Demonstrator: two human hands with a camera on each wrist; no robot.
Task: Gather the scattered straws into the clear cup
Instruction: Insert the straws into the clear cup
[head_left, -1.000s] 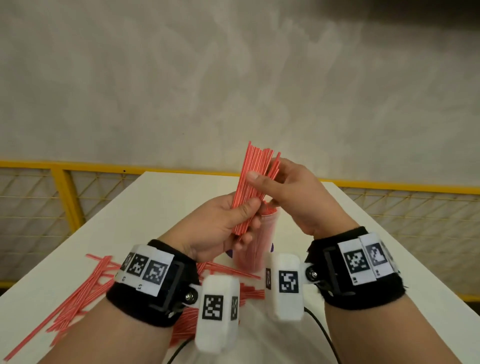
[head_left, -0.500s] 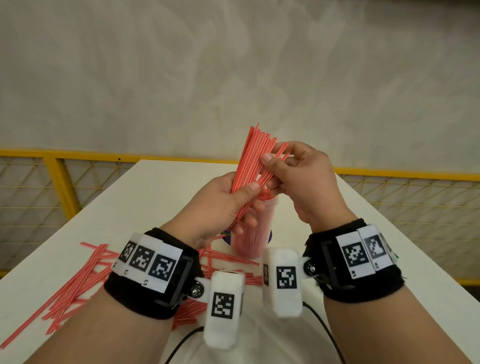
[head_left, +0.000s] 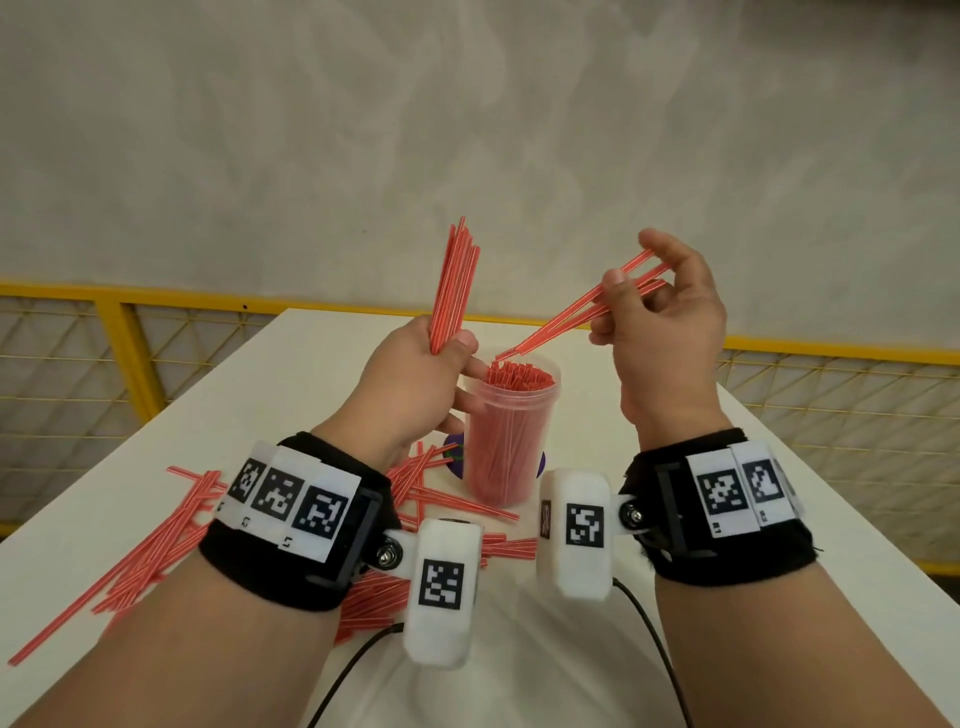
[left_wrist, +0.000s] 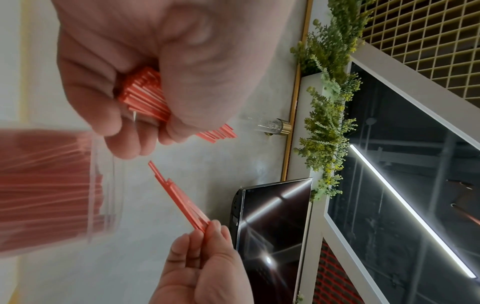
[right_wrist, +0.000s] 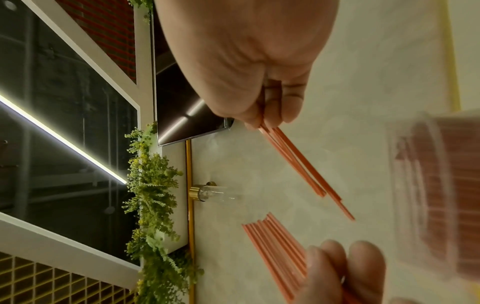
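Holding: left hand (head_left: 415, 384) grips a straw bundle (head_left: 454, 283) upright.
Right hand (head_left: 670, 332): fingers pinch few straws (head_left: 582, 312) over the cup (head_left: 511, 431).
Tabletop (head_left: 779, 519): loose straws (head_left: 150, 540) left.

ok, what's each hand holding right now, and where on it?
Left hand grips a straw bundle at its lower end. Right hand pinches a few straws near their upper ends.

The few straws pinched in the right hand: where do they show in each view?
Head: upper right of centre, few straws slanting down toward the clear cup.
Left wrist: lower centre.
Right wrist: centre, below the right hand.
Shared landmark: the clear cup.
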